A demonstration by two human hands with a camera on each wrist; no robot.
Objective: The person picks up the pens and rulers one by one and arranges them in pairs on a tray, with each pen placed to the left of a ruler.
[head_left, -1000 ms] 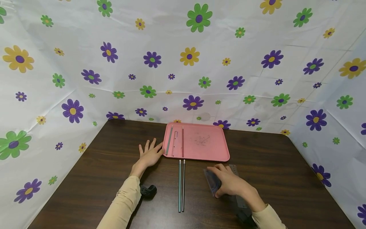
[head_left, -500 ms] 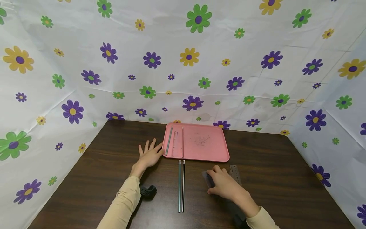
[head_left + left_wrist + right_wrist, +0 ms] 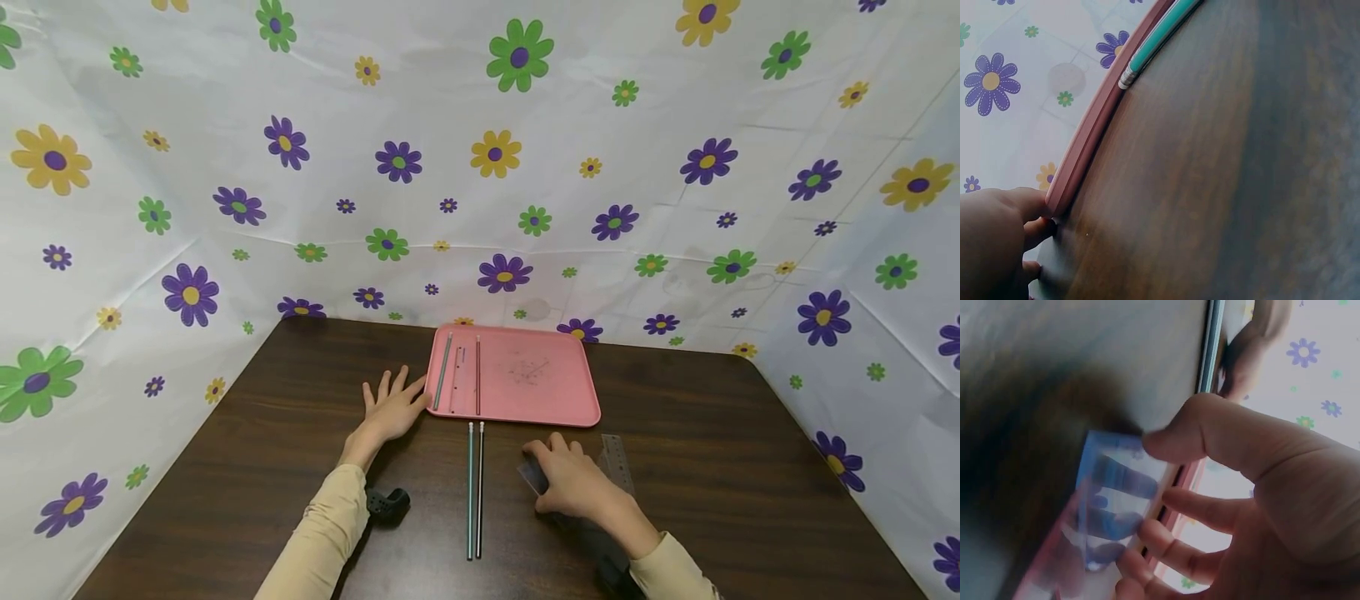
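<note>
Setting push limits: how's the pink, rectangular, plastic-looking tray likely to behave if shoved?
The tray is probably stiff: its sides run straight without visible sag. Tipping seems unlikely, since it's wide and low. A jolt might roll or slide the slim teal pencil and slim dark-red pencil lying in it.
</note>
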